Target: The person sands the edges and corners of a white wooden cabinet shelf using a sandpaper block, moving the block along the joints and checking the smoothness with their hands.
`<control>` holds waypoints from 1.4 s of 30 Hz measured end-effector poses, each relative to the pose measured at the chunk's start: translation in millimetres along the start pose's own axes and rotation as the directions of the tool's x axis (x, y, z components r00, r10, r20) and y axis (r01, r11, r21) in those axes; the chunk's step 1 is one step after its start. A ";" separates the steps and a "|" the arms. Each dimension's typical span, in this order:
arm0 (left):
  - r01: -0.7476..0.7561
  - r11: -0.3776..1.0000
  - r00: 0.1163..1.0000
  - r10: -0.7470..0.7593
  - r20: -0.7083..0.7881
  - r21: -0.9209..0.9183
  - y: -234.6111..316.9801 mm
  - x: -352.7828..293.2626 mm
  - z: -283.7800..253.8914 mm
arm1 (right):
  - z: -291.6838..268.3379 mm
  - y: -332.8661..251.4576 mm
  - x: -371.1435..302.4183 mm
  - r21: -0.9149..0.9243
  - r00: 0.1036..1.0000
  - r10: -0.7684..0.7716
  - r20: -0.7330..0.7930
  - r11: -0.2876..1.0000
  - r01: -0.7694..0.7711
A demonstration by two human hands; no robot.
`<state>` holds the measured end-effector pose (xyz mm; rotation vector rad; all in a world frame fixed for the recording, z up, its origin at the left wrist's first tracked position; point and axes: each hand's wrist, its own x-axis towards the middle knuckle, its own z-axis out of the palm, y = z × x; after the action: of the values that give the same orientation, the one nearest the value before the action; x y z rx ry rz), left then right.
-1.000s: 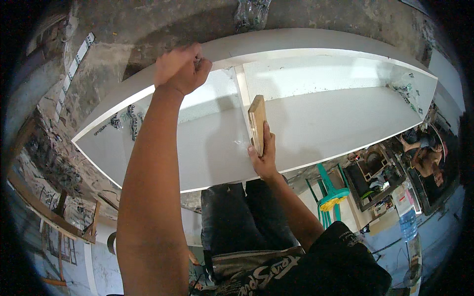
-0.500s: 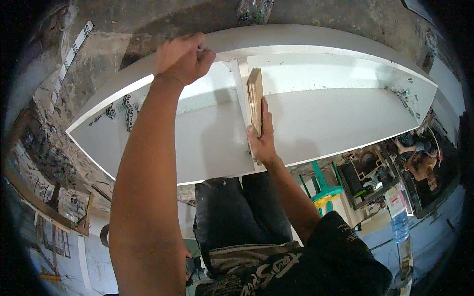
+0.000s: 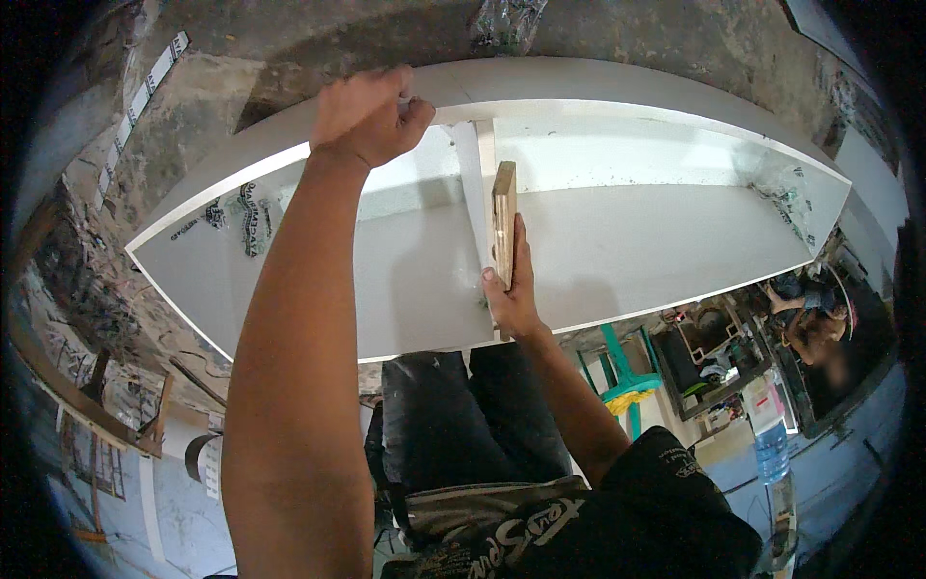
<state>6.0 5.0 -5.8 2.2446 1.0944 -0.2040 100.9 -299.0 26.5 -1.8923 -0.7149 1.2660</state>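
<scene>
A long white open box (image 3: 617, 232), like a cabinet carcass, lies across in front of me, with an upright divider (image 3: 485, 145) near its middle. My right hand (image 3: 514, 304) grips a short plywood block (image 3: 504, 222) by its near end, thumb on the left and fingers along the right. The block stands on edge beside the divider. My left hand (image 3: 371, 121) is over the box's far edge, left of the divider, its fingers curled closed. What those fingers hold, if anything, is hidden.
Clear printed film (image 3: 253, 220) clings inside the box's left end, and more film (image 3: 786, 198) at its right end. Crumpled plastic (image 3: 508, 24) lies on the floor beyond. To the right are a green tool with yellow bristles (image 3: 627, 398), a water bottle (image 3: 772, 454) and another person (image 3: 815, 323).
The plywood block and my right hand have slid a little nearer to me along the divider. My left hand remains closed at the far edge; the whole view has shifted slightly.
</scene>
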 end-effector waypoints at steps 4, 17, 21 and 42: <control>-0.002 0.999 1.000 0.001 0.028 0.042 -1.4 0.0 0.0 | -0.6 -17.3 26.2 -0.021 0.996 0.084 0.023 0.996 -0.084; -0.001 0.999 1.000 0.000 0.020 0.040 -1.9 -1.3 -0.9 | -4.5 -24.6 14.9 -0.085 0.987 0.139 0.080 0.988 -0.132; 0.021 0.998 1.000 -0.022 0.021 0.063 -0.4 -2.5 -2.5 | -6.6 -36.3 35.2 -0.054 0.980 0.159 0.121 0.987 -0.154; 0.023 0.998 1.000 -0.024 0.018 0.060 -2.7 -0.1 1.7 | -26.2 -40.2 48.0 -0.069 0.967 0.112 0.228 0.993 -0.099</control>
<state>4.1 5.2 -8.4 2.2786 1.1184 -0.2706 140.7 -245.8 40.8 -1.8672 -0.7853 1.5681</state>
